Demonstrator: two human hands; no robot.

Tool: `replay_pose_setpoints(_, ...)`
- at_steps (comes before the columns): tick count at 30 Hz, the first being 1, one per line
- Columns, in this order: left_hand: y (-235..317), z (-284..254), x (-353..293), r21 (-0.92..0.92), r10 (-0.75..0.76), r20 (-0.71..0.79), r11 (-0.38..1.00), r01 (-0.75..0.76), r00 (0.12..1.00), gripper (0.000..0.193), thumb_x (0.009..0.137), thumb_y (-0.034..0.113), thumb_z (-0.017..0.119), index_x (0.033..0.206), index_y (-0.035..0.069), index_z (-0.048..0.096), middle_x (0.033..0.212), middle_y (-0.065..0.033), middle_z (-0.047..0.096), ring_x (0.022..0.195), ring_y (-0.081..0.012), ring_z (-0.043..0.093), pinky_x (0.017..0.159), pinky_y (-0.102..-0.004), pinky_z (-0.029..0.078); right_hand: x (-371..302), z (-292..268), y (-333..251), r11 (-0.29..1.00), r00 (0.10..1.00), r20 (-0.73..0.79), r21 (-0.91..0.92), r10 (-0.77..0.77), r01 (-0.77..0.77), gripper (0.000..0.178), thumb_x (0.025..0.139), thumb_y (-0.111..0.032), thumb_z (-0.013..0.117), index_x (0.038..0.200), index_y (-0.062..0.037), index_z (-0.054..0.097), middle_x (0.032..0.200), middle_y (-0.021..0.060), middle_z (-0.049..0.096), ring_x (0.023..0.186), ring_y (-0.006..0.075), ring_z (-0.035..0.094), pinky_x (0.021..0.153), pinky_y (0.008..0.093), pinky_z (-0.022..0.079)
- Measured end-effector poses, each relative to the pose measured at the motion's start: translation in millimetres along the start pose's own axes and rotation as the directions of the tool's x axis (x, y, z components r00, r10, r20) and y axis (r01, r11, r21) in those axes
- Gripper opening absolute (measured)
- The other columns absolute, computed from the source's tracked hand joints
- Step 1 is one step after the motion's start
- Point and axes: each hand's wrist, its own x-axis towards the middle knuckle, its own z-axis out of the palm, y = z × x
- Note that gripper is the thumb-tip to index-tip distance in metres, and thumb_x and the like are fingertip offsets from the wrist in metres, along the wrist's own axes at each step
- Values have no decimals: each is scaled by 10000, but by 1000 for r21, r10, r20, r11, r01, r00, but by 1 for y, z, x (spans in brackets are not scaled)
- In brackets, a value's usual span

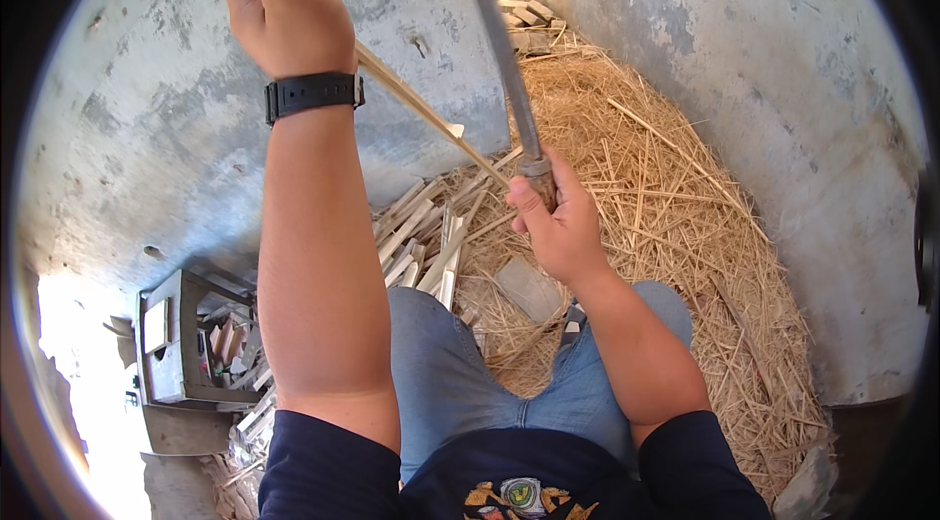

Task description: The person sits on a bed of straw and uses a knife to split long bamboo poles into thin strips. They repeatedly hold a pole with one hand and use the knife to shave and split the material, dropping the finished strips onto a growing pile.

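Note:
My left hand [289, 6], raised at the upper left with a black watch on its wrist, is closed around a long pale strip, apparently bamboo [416, 104]. The strip slants down to the right, its lower end close to my right thumb; whether they touch I cannot tell. A small sliver [455, 130] stands off its side. In my right hand [563, 226] is the handle of a long machete [509, 70], with a metal collar at the grip. Its grey blade points up and away, slightly curved at the blurred tip.
Split pale strips [421, 236] lie piled beyond my left knee. Shavings [666, 197] cover the floor on the right. A flat grey block [529, 287] lies between my knees. A dark wooden frame [176, 344] with scraps stands left. Worn walls [754, 79] enclose the corner.

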Motion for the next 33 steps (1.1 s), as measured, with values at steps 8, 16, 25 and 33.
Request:
replay_pose_setpoints(8,-20,2,-4,-93,12,1,996,-12,1000,808,897,807,411,930,9,536,638,16,456,574,-65,420,538,-227,375,10,5,67,824,989,118,-567,89,-7,400,976,-313,625,1141,46,565,831,176,699,746,323,704,690,426,531)
replay_pose_setpoints(16,-5,9,-20,-41,8,38,999,-7,999,793,979,724,341,1037,-45,526,600,9,414,539,-104,424,522,-262,399,2,13,38,956,985,-65,-258,-160,139,388,986,-324,612,1145,27,569,870,205,710,805,361,704,713,440,529)
replay_pose_setpoints(25,-5,-1,-21,-24,-31,2,999,31,1000,805,979,727,326,1042,-52,518,624,-1,422,560,-119,432,536,-280,411,8,7,58,873,994,95,-487,48,4,460,1020,-406,532,1147,36,551,817,224,686,780,373,702,684,457,515)
replay_pose_setpoints(33,-11,11,-17,-88,-12,22,996,14,1000,793,954,748,364,1000,-28,516,615,14,415,549,-93,395,523,-261,372,3,6,79,876,986,-1,-459,-169,150,476,1011,-414,541,1161,38,551,801,234,674,789,380,694,701,493,500)
